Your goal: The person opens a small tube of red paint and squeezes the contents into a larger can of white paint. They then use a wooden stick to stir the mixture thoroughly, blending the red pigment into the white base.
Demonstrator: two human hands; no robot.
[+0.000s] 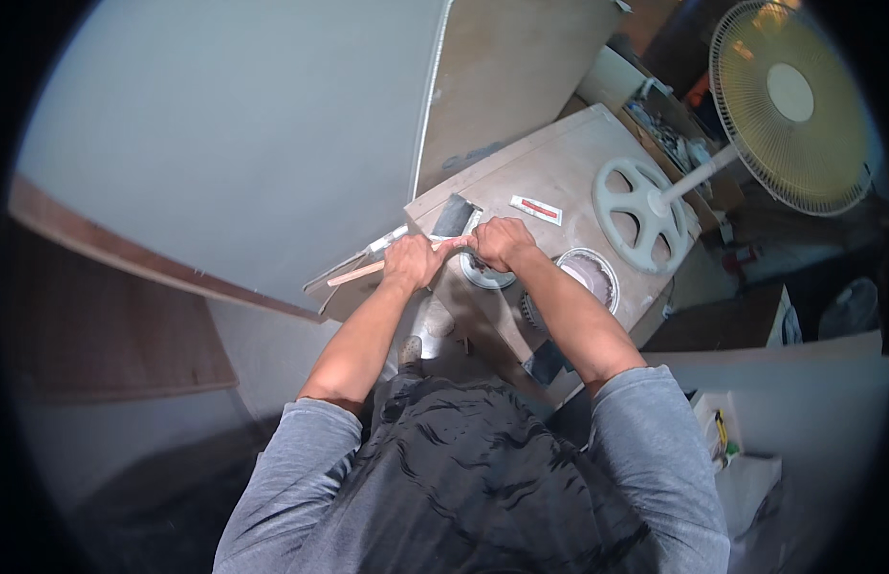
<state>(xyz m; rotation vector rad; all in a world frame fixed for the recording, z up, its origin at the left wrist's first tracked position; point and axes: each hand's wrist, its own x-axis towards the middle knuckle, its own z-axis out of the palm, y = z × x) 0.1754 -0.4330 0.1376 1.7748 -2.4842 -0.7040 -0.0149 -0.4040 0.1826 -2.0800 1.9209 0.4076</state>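
Observation:
My left hand (413, 261) is closed around a thin wooden stick (356, 274), whose free end points out to the left. Just right of it, my right hand (503, 242) is closed too, with the two hands nearly touching; what it grips is hidden by its fingers. Both hands are over an open can (486, 275) near the table's edge. A dark grey flat piece (455, 216) is just beyond my hands. Partly behind my right forearm stands a larger open tub (593, 271) with pale contents. A white tube with a red stripe (537, 209) lies beyond the right hand.
The worktable (559, 172) also carries the white round base (640, 212) of a standing fan (789, 100). A large pale panel (243, 124) rises close on the left. Behind the table are boxes of loose items (669, 129).

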